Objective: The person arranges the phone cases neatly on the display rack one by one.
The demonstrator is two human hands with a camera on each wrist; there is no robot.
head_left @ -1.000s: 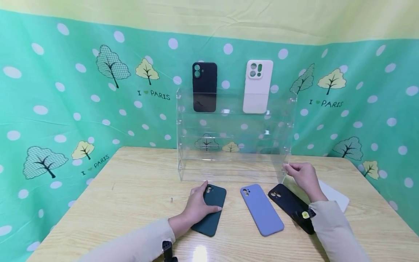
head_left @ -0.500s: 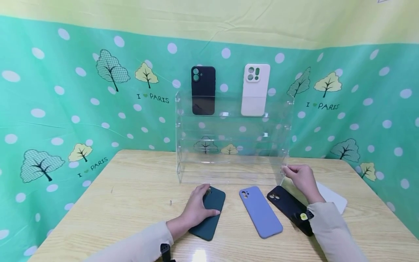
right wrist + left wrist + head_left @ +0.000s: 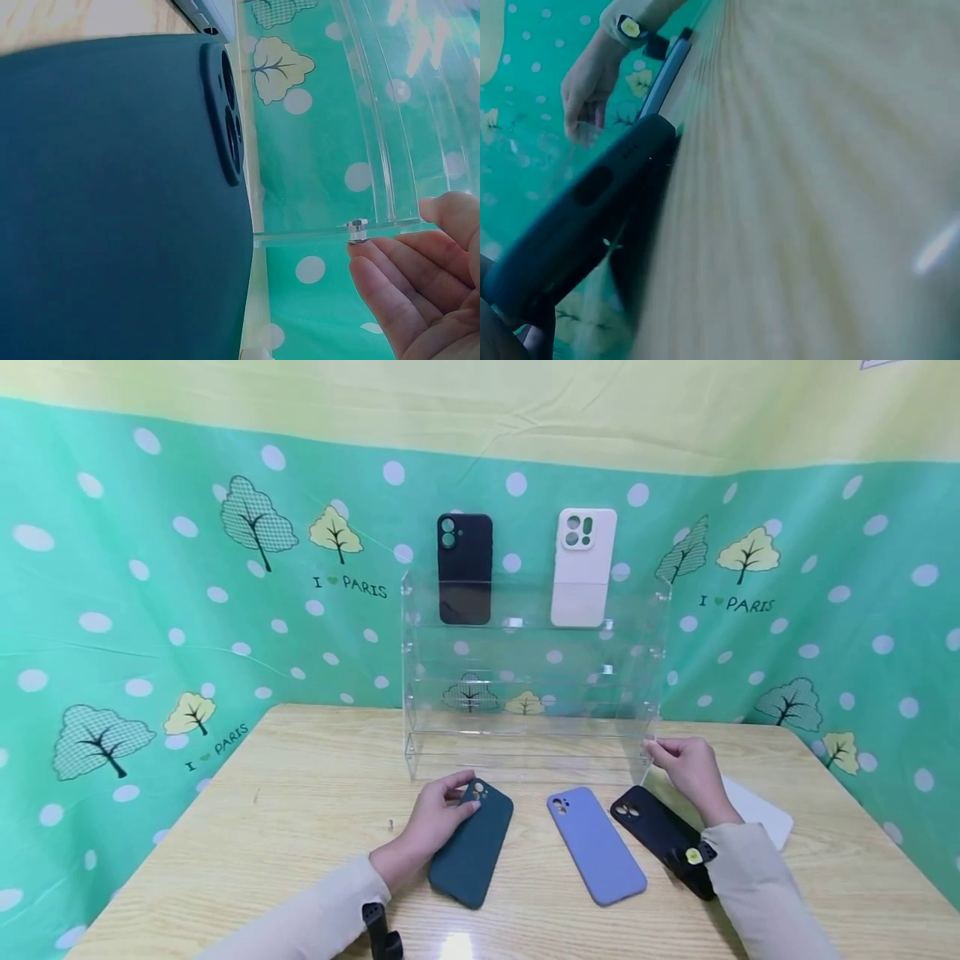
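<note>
"So, what's at the lower centre of the frame?"

"The left hand, thumb and fingers clamped on the camera end of a dark green phone case, tilted over the tabletop."

"And rightward?"

"A lavender phone case lies flat, then a black phone case, lower right. Above that, the right hand pinches the side panel of the clear acrylic rack."

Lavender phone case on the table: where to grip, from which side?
I'd pinch the lavender case across its long edges near mid-length, from above and the person's side: it lies flat, camera cutouts at the far end, where the flat-lying black case sits closest.
</note>
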